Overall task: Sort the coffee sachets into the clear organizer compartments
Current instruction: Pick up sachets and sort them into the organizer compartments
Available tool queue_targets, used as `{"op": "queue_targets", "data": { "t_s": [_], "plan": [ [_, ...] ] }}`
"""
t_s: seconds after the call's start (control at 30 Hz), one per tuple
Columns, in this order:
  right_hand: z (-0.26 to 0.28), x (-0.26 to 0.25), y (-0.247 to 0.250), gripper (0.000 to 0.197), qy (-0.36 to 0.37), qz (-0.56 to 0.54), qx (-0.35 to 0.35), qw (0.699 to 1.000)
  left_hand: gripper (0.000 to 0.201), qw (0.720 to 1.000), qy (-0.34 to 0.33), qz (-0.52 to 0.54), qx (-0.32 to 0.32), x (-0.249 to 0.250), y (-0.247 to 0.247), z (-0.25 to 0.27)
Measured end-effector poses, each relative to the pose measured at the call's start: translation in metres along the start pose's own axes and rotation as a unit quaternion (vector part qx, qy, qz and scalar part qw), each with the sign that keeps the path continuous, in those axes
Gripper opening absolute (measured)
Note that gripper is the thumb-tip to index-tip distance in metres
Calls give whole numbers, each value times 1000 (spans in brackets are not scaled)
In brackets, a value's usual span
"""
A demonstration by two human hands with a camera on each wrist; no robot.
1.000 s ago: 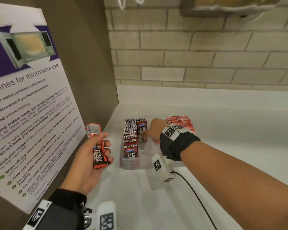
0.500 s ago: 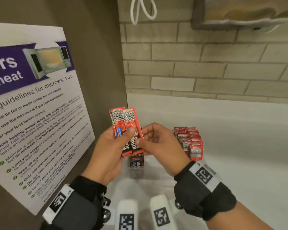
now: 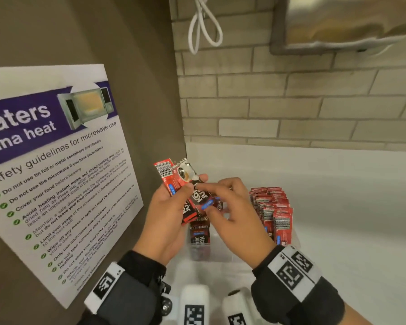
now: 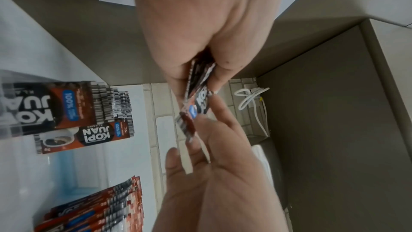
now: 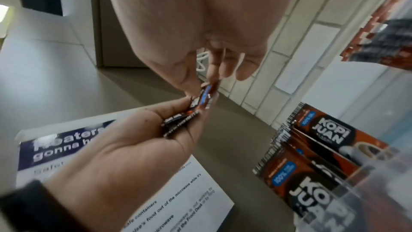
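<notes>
My left hand (image 3: 193,182) holds a small stack of red and black coffee sachets (image 3: 171,181) upright above the counter. My right hand (image 3: 211,198) pinches the front sachet (image 3: 203,199) of that stack, which is tilted away from the others. In the right wrist view the pinched sachet (image 5: 205,96) sits between thumb and fingers, with the rest of the stack (image 5: 178,123) in the left palm. Below the hands stands the clear organizer (image 3: 197,254), with a row of upright sachets (image 3: 199,233) in its left compartment. The hands hide most of the organizer.
A separate block of red sachets (image 3: 272,212) stands to the right of the organizer on the white counter (image 3: 338,231). A microwave safety poster (image 3: 56,172) covers the brown side wall at left. A white cord (image 3: 204,24) and a metal dispenser (image 3: 338,22) hang on the brick wall.
My right hand left the organizer and came up to the stack in my left hand. Both hands rose, and the front sachet is now angled out from the stack.
</notes>
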State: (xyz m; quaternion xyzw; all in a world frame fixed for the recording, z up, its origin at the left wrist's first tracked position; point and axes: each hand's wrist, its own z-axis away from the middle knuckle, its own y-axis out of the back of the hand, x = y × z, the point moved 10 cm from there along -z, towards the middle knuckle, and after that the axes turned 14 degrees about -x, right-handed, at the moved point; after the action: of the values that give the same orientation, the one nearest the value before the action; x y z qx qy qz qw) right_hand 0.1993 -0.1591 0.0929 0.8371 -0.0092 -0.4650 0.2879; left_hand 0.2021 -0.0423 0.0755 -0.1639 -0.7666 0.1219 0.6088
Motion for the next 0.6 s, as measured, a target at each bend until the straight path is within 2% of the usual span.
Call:
{"op": "queue_targets", "data": {
  "t_s": [0.1, 0.17, 0.2, 0.27, 0.33, 0.43, 0.53, 0.6],
  "plan": [
    [4, 25, 8, 24, -90, -158, 32, 983, 25, 1000, 1, 8, -9, -3, -5, 1],
    [6, 35, 7, 14, -115, -270, 32, 955, 27, 1000, 9, 9, -25, -7, -10, 2],
    [7, 37, 11, 14, -119, -291, 35, 949, 26, 1000, 9, 8, -29, -8, -11, 3],
    [6, 35, 26, 19, -116, -274, 45, 954, 23, 1000, 1, 9, -24, -5, -6, 5],
    [2, 26, 47, 25, -105, -213, 52, 970, 21, 1000, -7, -4, -12, 1, 3, 5],
    [-10, 1, 70, 27, -69, -128, 51, 988, 21, 997, -2, -75, -28, 4, 4, 2],
    [-24, -20, 75, 29, -19, -140, 62, 988, 17, 990, 6, -131, -49, -2, -7, 3],
    [-29, -21, 62, 32, -22, -167, 40, 985, 16, 991, 5, -127, -47, -6, -11, 4]
  ]
}}
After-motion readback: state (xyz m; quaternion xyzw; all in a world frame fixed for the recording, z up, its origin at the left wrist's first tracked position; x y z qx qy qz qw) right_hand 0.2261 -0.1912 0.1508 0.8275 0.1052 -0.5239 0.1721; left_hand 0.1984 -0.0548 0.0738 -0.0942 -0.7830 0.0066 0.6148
